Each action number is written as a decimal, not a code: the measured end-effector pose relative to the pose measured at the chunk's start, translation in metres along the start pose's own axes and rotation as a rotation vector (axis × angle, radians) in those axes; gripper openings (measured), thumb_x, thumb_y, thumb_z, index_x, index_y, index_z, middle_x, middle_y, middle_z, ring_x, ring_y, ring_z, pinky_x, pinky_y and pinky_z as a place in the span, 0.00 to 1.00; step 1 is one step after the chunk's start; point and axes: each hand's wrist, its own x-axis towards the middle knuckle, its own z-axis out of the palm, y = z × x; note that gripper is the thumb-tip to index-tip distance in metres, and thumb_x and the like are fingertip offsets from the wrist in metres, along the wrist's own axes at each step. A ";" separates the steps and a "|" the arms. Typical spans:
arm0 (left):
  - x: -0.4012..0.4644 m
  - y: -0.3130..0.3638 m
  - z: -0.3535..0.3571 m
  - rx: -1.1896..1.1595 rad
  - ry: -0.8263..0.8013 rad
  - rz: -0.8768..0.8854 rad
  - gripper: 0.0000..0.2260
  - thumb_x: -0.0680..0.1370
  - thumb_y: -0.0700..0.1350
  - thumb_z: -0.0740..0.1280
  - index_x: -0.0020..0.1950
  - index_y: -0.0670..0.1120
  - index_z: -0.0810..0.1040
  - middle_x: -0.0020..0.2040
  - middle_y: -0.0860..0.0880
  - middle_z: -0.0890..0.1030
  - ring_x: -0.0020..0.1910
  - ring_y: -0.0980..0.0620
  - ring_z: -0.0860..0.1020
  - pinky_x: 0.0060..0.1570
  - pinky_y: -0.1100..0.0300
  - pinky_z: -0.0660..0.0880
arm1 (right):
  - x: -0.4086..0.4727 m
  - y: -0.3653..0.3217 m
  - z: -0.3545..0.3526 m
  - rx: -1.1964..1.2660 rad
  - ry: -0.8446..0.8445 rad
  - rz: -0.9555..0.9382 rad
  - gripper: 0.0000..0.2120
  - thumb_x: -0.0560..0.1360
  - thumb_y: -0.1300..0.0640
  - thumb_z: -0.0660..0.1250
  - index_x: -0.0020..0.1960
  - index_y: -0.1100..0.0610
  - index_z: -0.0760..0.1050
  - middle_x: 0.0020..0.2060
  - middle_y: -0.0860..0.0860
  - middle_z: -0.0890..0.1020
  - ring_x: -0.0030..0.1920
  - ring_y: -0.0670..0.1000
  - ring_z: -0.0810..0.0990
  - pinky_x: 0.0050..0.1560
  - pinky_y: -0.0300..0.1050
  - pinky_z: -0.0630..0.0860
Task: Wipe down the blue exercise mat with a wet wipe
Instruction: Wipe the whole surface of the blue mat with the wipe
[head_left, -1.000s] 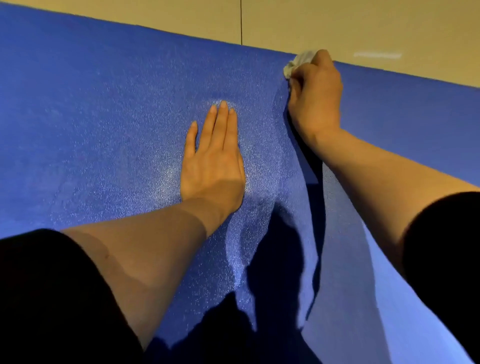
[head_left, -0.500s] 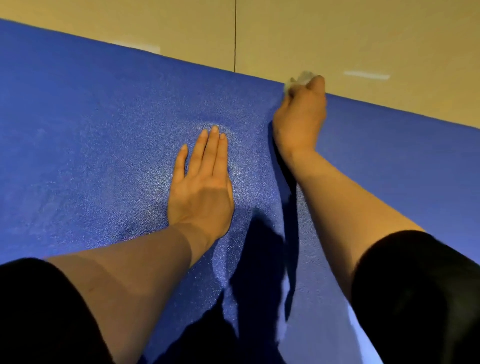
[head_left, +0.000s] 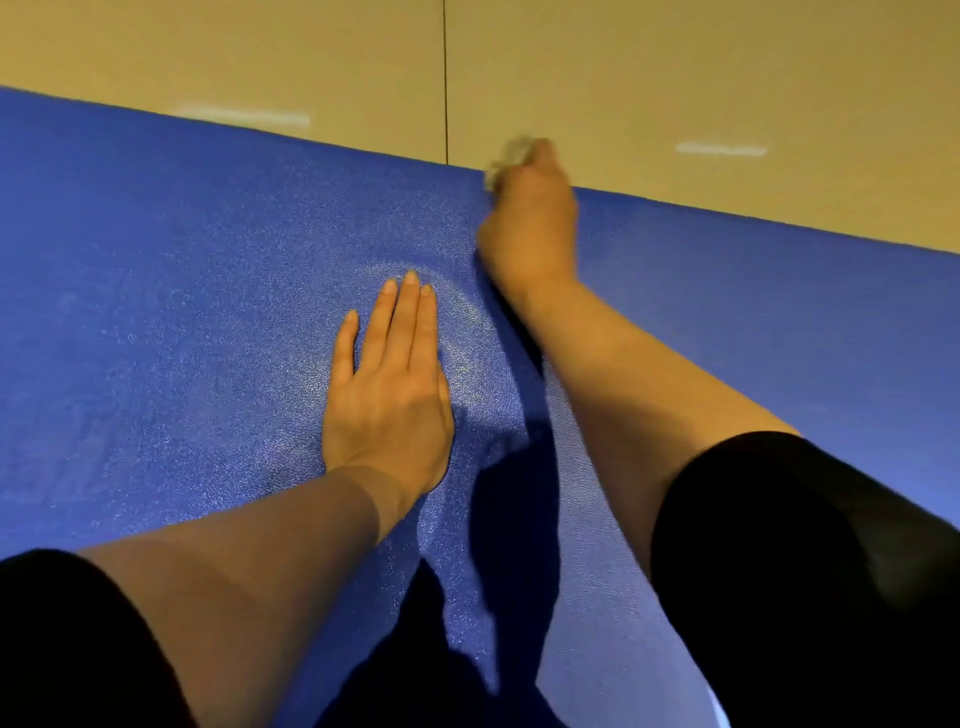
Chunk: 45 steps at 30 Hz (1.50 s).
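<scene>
The blue exercise mat (head_left: 182, 291) fills most of the view, its textured surface shining damp around my hands. My left hand (head_left: 387, 384) lies flat on the mat with straight fingers, palm down. My right hand (head_left: 530, 228) reaches to the mat's far edge and grips a crumpled white wet wipe (head_left: 511, 156), which sticks out past my knuckles and looks blurred. Most of the wipe is hidden inside my fist.
Beyond the mat's far edge lies a beige tiled floor (head_left: 675, 78) with a dark joint line (head_left: 445, 78). Black sleeves cover both upper arms at the bottom corners. My arms cast dark shadows on the near part of the mat.
My right hand with the wipe has stayed at the mat's far edge, sliding slightly over it. The camera has tilted up, showing more floor. My left hand has stayed flat.
</scene>
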 end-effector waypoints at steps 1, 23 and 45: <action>-0.001 0.000 0.000 -0.003 -0.003 -0.001 0.24 0.83 0.44 0.48 0.78 0.40 0.56 0.79 0.45 0.57 0.78 0.48 0.55 0.75 0.46 0.54 | -0.007 -0.005 0.003 -0.001 -0.036 -0.101 0.12 0.74 0.70 0.60 0.54 0.69 0.77 0.59 0.60 0.72 0.50 0.57 0.72 0.42 0.42 0.61; 0.006 0.000 -0.004 0.012 -0.103 -0.011 0.25 0.82 0.45 0.46 0.79 0.41 0.53 0.79 0.45 0.54 0.78 0.48 0.53 0.76 0.47 0.50 | -0.066 0.075 -0.033 -0.071 0.207 0.105 0.07 0.75 0.67 0.63 0.46 0.68 0.79 0.49 0.61 0.79 0.47 0.59 0.77 0.46 0.44 0.70; 0.018 -0.001 -0.016 -0.040 -0.258 -0.040 0.25 0.84 0.43 0.49 0.79 0.42 0.44 0.80 0.46 0.45 0.79 0.49 0.43 0.75 0.48 0.40 | -0.158 0.046 -0.034 -0.298 -0.170 -0.391 0.24 0.78 0.54 0.55 0.65 0.70 0.73 0.63 0.63 0.77 0.63 0.62 0.76 0.67 0.51 0.69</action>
